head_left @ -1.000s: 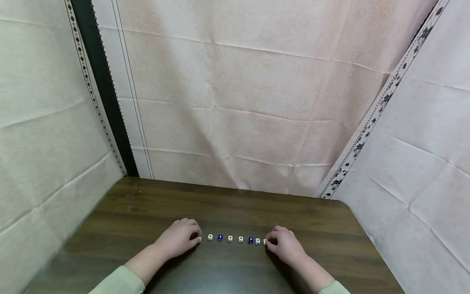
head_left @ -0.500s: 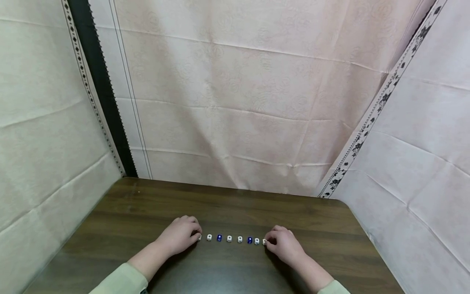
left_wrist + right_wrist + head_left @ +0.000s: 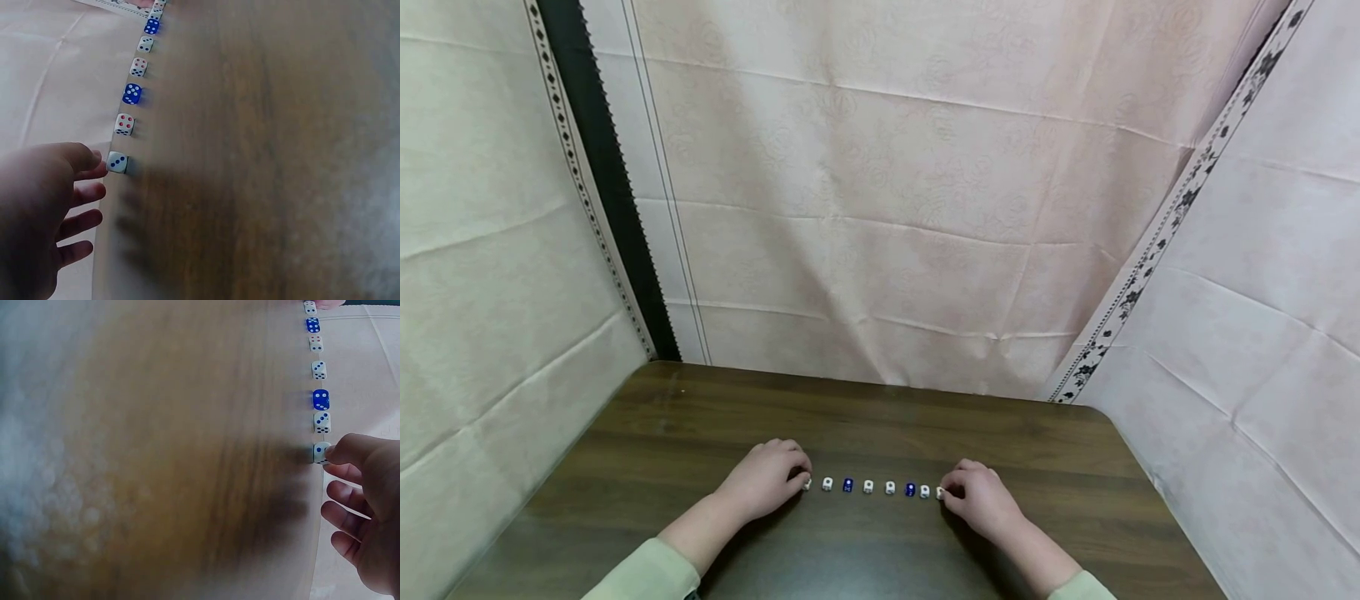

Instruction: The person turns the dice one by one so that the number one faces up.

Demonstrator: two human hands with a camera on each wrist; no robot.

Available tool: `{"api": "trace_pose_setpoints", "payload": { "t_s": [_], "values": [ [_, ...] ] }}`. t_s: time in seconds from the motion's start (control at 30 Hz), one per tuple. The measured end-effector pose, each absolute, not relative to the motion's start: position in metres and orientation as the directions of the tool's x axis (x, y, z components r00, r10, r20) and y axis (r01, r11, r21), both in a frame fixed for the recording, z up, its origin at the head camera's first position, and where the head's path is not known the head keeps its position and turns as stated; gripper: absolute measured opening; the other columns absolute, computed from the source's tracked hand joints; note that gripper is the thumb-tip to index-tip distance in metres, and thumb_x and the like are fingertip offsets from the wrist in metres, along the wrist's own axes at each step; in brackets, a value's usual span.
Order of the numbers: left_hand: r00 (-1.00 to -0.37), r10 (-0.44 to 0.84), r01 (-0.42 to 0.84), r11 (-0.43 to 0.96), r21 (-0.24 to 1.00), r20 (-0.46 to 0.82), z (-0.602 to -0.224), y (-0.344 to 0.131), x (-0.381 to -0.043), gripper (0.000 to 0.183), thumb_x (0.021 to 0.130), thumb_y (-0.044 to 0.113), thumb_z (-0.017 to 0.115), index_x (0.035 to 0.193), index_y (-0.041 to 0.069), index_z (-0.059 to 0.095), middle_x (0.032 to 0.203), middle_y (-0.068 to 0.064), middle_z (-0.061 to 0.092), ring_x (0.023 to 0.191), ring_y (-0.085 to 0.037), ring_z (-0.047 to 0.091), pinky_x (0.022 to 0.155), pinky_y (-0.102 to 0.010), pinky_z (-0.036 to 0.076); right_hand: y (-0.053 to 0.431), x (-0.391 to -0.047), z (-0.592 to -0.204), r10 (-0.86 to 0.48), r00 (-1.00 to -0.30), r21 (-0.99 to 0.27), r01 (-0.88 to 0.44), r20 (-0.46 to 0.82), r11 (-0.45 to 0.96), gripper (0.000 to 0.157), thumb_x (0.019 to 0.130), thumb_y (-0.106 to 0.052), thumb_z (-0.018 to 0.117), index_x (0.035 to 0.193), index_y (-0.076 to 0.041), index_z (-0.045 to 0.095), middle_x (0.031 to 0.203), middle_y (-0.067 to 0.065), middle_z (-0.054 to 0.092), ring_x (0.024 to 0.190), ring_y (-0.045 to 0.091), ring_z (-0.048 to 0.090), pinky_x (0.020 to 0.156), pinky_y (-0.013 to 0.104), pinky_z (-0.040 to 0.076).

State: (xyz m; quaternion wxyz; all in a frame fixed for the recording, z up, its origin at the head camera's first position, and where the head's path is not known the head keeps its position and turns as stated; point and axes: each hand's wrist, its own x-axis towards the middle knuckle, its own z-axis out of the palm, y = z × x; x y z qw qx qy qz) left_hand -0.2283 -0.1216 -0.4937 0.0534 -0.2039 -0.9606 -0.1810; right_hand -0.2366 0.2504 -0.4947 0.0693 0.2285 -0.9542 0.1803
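A row of small dice lies across the wooden table, white ones and two blue ones. My left hand is at the row's left end. In the left wrist view its thumb and index fingertips are right at the side of the end white die, whose dotted face shows whole. My right hand pinches the white die at the right end, its thumb covering part of that die. Between the hands stand a blue die, a second blue die and several white dice, including one white die near the middle.
The dark wooden table has rounded far corners. Pale cloth hangs behind it, and more cloth closes off the left and right sides. A black strip runs down the back left corner.
My left hand has shifted slightly up and away from its end die, and more of that die shows. The right hand keeps its pinch with hardly any motion. The view has drifted slightly.
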Motion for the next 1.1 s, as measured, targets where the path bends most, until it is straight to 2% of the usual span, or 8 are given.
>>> {"api": "trace_pose_setpoints", "payload": {
  "t_s": [0.23, 0.47, 0.83, 1.1],
  "values": [
    [-0.929, 0.334, 0.368, 0.880, 0.300, 0.160, -0.4923, -0.1196, -0.2271, 0.010, 0.090, 0.034, 0.073, 0.085, 0.027, 0.067, 0.097, 0.009, 0.062, 0.098, -0.019, 0.059, 0.092, -0.048, 0.046, 0.2511, -0.2364, -0.4945, -0.417, -0.879, -0.308, -0.473, 0.230, 0.826, 0.005, 0.084, -0.019, 0.077, 0.083, -0.021, 0.073, 0.085, -0.012, 0.059, 0.083, 0.011, 0.058, 0.079, 0.041, 0.046],
    [-0.933, 0.334, 0.359, 0.886, 0.294, 0.133, -0.4969, -0.1194, -0.2250, 0.020, 0.088, 0.040, 0.073, 0.081, 0.027, 0.061, 0.091, 0.011, 0.058, 0.088, -0.015, 0.055, 0.085, -0.045, 0.046, 0.2508, -0.2344, -0.4954, -0.422, -0.884, -0.335, -0.467, 0.202, 0.818, 0.004, 0.085, -0.021, 0.077, 0.083, -0.021, 0.073, 0.085, -0.012, 0.058, 0.083, 0.012, 0.057, 0.079, 0.042, 0.046],
    [-0.922, 0.354, 0.386, 0.874, 0.295, 0.155, -0.4967, -0.1212, -0.2277, 0.017, 0.089, 0.038, 0.073, 0.081, 0.028, 0.061, 0.094, 0.010, 0.058, 0.093, -0.017, 0.056, 0.087, -0.046, 0.046, 0.2498, -0.2346, -0.4924, -0.412, -0.887, -0.329, -0.461, 0.209, 0.824, 0.005, 0.085, -0.021, 0.078, 0.083, -0.020, 0.073, 0.086, -0.011, 0.059, 0.083, 0.013, 0.058, 0.078, 0.041, 0.047],
    [-0.912, 0.384, 0.411, 0.850, 0.328, 0.148, -0.4962, -0.1228, -0.2277, 0.007, 0.090, 0.033, 0.074, 0.087, 0.028, 0.070, 0.101, 0.008, 0.061, 0.101, -0.021, 0.058, 0.093, -0.049, 0.046, 0.2485, -0.2349, -0.4944, -0.411, -0.881, -0.316, -0.468, 0.233, 0.825, 0.006, 0.083, -0.017, 0.078, 0.082, -0.020, 0.073, 0.084, -0.012, 0.059, 0.083, 0.013, 0.058, 0.078, 0.041, 0.046]
  ]
}}
